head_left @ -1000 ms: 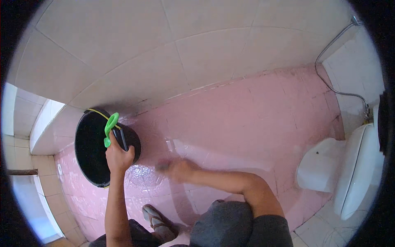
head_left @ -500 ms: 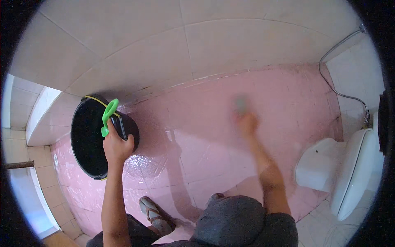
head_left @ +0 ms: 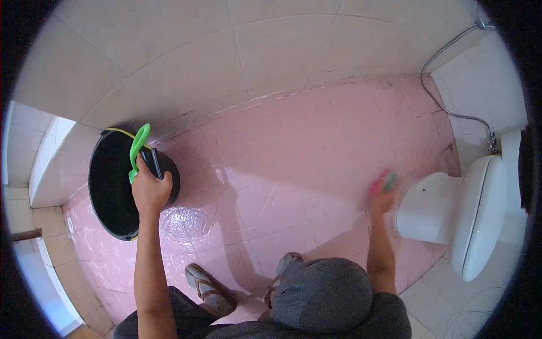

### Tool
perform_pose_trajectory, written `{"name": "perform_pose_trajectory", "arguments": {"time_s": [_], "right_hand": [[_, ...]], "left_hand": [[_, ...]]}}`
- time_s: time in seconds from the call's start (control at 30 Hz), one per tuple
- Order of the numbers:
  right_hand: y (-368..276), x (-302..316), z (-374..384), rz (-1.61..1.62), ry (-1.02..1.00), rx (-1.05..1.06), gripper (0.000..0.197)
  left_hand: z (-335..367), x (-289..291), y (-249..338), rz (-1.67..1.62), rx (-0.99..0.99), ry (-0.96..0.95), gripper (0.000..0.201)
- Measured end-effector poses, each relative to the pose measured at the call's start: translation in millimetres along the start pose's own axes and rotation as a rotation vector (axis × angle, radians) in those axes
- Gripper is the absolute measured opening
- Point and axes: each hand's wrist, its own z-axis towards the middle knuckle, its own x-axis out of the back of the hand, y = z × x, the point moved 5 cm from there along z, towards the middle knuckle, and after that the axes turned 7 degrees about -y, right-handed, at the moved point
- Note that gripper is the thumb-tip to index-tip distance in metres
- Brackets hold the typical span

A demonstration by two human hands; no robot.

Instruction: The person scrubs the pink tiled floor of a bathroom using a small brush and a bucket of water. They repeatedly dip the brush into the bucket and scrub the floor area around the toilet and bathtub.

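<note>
Left hand (head_left: 149,191): fingers wrapped around the rim of the black bucket (head_left: 113,186), gripping it together with a green handle (head_left: 138,148) that sticks up past the rim.
Bucket: tilted on the pink tiled floor (head_left: 282,169), close to the pale wall (head_left: 169,68), at the person's left.
Right hand (head_left: 383,195): blurred, low over the floor just beside the white toilet (head_left: 468,209); fingers closed on a pink and green scrubber (head_left: 387,182).
Floor: wet and shiny near the bucket.
Feet: sandals (head_left: 206,285) on the tiles below.
Hose (head_left: 446,110): runs down the wall by the toilet.
</note>
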Motion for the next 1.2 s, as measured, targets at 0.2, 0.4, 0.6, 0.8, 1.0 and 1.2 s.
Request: {"name": "perform_pose_trajectory", "arguments": {"time_s": [0.2, 0.4, 0.6, 0.8, 1.0, 1.2], "right_hand": [[-190.6, -197.9, -210.0, -0.544, -1.003, 0.505, 0.051], [-89.9, -136.4, -44.9, -0.474, -0.099, 0.331, 0.051], [-13.9, -40.6, 87.9, -0.24, 0.226, -0.061, 0.056], [-259.6, -270.1, -216.6, -0.589, -1.33, 0.802, 0.05], [-236.2, -261.8, -27.9, -0.384, -0.473, 0.5, 0.046], [-160.3, -101.1, 136.5, -0.161, 0.337, 0.077, 0.054]], "left_hand": [[1.8, 4.1, 4.2, -0.007, 0.027, -0.039, 0.082], [-1.8, 10.1, 0.0, -0.016, 0.048, -0.029, 0.083], [0.9, 3.6, 3.8, -0.029, 0.051, -0.029, 0.082], [1.4, 0.0, 0.8, 0.007, 0.037, -0.025, 0.085], [-1.1, 0.2, -9.7, 0.036, 0.019, -0.005, 0.085], [0.1, -0.2, 2.0, 0.005, 0.051, -0.016, 0.083]]}}
